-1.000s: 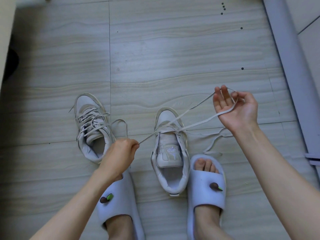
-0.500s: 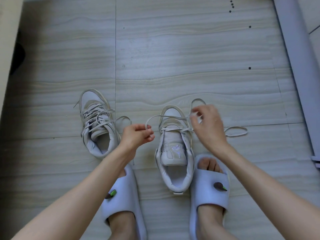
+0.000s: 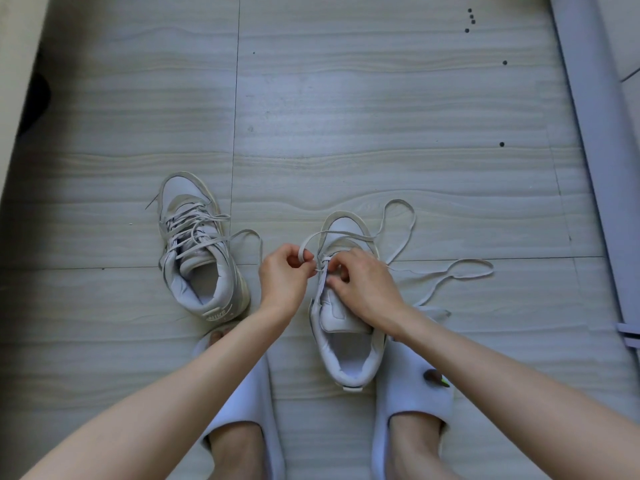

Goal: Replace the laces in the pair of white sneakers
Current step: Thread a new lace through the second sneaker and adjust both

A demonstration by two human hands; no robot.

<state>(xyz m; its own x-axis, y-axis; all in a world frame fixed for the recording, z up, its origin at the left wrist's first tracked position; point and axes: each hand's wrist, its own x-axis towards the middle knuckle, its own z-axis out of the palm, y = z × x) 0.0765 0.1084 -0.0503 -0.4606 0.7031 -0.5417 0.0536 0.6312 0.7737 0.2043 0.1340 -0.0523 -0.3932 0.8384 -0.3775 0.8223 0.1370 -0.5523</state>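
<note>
Your left hand (image 3: 282, 278) and right hand (image 3: 363, 289) each pinch the lace (image 3: 398, 233) over the right sneaker (image 3: 346, 341); heel writing on the left sneaker (image 3: 201, 271) is unreadable

left hand (image 3: 282, 277), right hand (image 3: 363, 287), both pinching lace (image 3: 349, 235)

Both forearms are bare, with no sleeves, watch or rings showing. The left hand (image 3: 282, 282) and right hand (image 3: 367, 289) wear no gloves. Each foot sits in a pale lavender slide sandal; the right sandal (image 3: 412, 386) carries a small dark charm with a green tip, the left sandal (image 3: 249, 403) is plain where visible.
</note>
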